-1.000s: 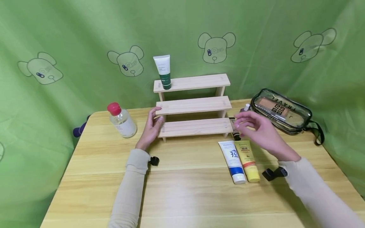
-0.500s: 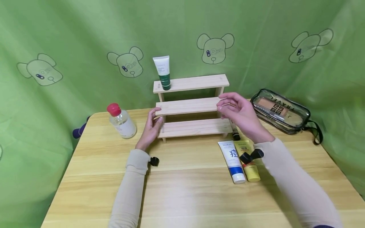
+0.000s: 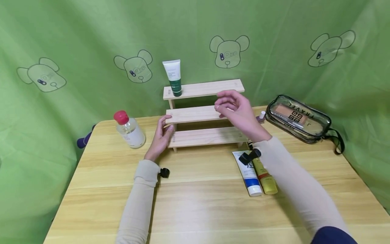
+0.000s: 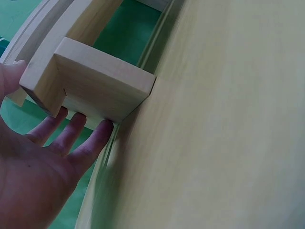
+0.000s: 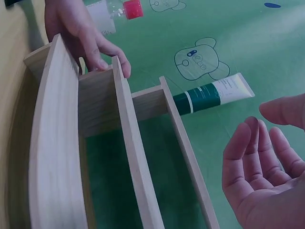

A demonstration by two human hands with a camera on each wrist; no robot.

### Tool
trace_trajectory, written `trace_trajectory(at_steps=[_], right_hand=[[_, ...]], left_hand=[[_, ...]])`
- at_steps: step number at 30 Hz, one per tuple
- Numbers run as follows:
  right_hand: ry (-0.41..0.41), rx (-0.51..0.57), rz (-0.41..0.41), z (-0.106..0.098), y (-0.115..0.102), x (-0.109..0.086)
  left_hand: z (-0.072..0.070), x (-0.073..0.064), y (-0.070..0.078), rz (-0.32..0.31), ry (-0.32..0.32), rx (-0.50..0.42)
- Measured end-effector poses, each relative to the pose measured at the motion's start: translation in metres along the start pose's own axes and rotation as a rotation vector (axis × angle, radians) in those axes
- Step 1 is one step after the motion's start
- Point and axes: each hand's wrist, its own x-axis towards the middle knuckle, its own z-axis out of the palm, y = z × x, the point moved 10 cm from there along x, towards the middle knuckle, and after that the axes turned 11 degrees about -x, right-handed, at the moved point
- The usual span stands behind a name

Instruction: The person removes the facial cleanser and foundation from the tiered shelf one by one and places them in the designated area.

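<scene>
A three-step wooden display stand point(image 3: 210, 135) is on the table. My left hand point(image 3: 158, 139) holds its left end; the left wrist view shows the fingers point(image 4: 95, 138) against the end panel and the thumb at an upper board. Held above the middle step, my right hand point(image 3: 234, 110) has loosely bent fingers and nothing in it; the right wrist view shows the fingertips apart from the thumb. A white-and-green squeeze tube point(image 3: 173, 78) stands cap-down at the left of the top step, also seen as the green tube point(image 5: 214, 95) in the right wrist view.
A white-and-blue tube point(image 3: 248, 176) and a yellow tube point(image 3: 268, 183) lie under my right forearm. Behind it are a small white-capped bottle point(image 3: 261, 117) and a clear travel pouch point(image 3: 298, 118). A red-capped bottle point(image 3: 131, 132) stands left. Green curtain point(image 3: 189, 30) backs the table.
My right hand has moved left and up, from beside the stand's right end to above the middle step. My left hand stays on the stand's left end.
</scene>
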Motion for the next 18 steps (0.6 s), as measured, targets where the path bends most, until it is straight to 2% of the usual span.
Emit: trace_trajectory(at_steps=[7,12,18], right_hand=[[0.010,0.073,0.009,0.019,-0.010,0.024],[0.040,0.180,0.058,0.028,-0.011,0.036],[0.064,0.232,0.096,0.037,-0.015,0.051]], left_hand=[[0.000,-0.001,0.000,-0.010,0.001,0.004],[0.001,-0.002,0.001,-0.017,-0.002,0.014],[0.001,-0.001,0.001,-0.013,-0.007,0.014]])
